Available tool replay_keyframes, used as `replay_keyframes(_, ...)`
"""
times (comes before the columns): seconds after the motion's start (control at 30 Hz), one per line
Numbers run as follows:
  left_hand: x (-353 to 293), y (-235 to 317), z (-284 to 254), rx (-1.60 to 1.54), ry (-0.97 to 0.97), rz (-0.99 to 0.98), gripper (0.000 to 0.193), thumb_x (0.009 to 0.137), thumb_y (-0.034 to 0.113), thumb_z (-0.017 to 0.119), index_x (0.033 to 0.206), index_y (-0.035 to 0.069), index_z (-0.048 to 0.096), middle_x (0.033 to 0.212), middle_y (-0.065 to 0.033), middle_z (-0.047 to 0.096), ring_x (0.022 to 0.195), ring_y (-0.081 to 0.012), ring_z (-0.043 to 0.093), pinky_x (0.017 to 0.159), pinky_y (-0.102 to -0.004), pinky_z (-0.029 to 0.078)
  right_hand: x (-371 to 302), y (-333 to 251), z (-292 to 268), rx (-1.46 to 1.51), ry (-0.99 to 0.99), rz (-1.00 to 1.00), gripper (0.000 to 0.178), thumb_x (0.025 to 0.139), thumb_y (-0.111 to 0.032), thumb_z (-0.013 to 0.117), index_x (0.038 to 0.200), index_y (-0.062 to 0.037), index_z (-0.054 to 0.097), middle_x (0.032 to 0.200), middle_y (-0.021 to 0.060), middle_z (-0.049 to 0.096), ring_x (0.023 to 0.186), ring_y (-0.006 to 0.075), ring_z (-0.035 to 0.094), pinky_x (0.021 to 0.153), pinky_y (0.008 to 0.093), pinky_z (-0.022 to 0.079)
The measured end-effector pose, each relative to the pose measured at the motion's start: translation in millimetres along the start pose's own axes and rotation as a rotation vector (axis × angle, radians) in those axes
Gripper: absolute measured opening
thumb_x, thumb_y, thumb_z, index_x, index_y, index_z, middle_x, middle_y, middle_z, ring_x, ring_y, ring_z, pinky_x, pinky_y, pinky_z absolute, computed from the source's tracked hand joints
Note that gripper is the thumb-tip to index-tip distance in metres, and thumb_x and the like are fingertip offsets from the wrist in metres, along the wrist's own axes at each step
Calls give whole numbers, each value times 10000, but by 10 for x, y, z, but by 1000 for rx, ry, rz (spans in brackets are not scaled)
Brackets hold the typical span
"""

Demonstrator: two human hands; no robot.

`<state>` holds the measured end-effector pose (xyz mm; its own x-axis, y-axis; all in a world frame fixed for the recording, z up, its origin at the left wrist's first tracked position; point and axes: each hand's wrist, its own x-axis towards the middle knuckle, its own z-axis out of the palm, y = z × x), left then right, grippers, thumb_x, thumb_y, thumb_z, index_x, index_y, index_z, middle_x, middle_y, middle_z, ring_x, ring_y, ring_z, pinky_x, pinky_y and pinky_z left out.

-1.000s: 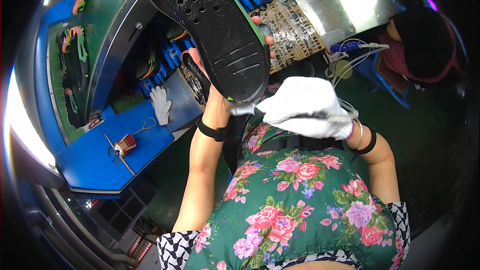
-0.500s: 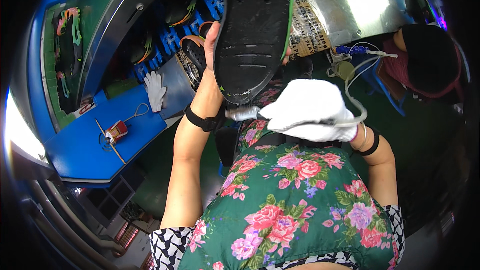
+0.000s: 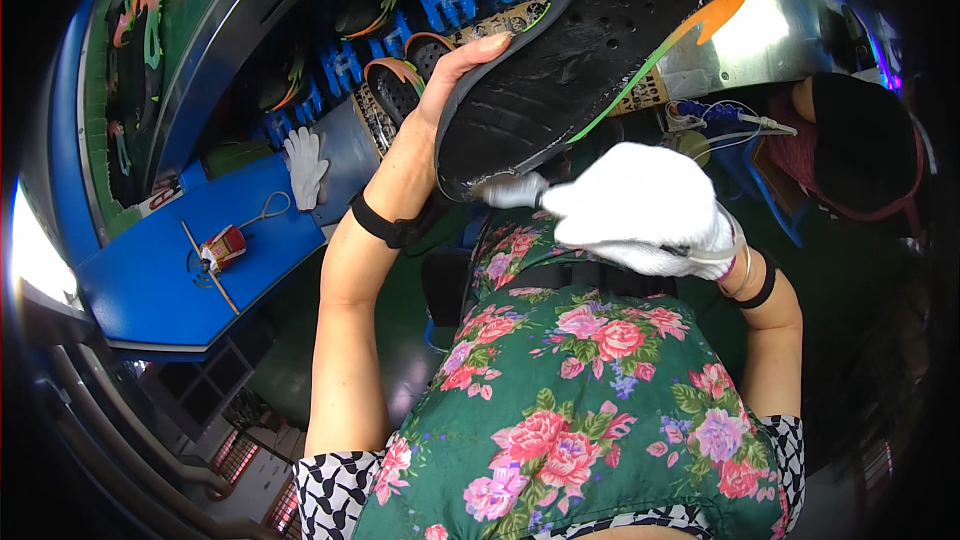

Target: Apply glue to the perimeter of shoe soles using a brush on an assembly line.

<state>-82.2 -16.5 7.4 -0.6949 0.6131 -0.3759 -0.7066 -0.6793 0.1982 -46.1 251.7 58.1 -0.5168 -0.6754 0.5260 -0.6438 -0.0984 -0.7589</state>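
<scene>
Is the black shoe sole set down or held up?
Held up: the left hand grips the black shoe sole, thumb at its edge. The gloved right hand holds a blurred, brush-like tool at the sole's near end.

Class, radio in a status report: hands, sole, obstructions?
Left hand gripping black shoe sole. Gloved right hand holding brush-like tool at sole's near edge. No obstruction visible.

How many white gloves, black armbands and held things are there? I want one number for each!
White gloves: 2 (one worn, one loose)
Black armbands: 2
Shoe sole, held in the left hand: 1
Blurred brush-like tool, held in the right hand: 1
Total: 6
</scene>
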Motion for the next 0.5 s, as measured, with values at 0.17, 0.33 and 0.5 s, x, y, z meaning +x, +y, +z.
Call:
replay_keyframes(0.17,1,92,111,65,31,-73,472,1001,307,614,1302,-54,656,1182,-208,748,968,-284,765,909,-382,625,-92,37,76,-158,-142,-28,368,836,-88,774,1203,-101,750,1141,70,770,916,277,727,750,354,594)
replay_keyframes(0.33,-26,120,35,5,-19,-118,479,985,301,628,1304,-55,657,1199,-208,744,977,-285,763,916,-378,620,54,100,-3,94,-16,22,295,794,-108,826,1086,-148,804,1074,57,787,854,252,732,748,351,596)
replay_keyframes(0.5,23,160,-129,-7,-110,-52,490,986,306,623,1334,-37,644,1222,-199,739,1024,-293,754,935,-401,618,93,113,132,207,47,140,211,792,-80,847,1000,-97,821,1027,88,801,878,245,746,764,350,591)
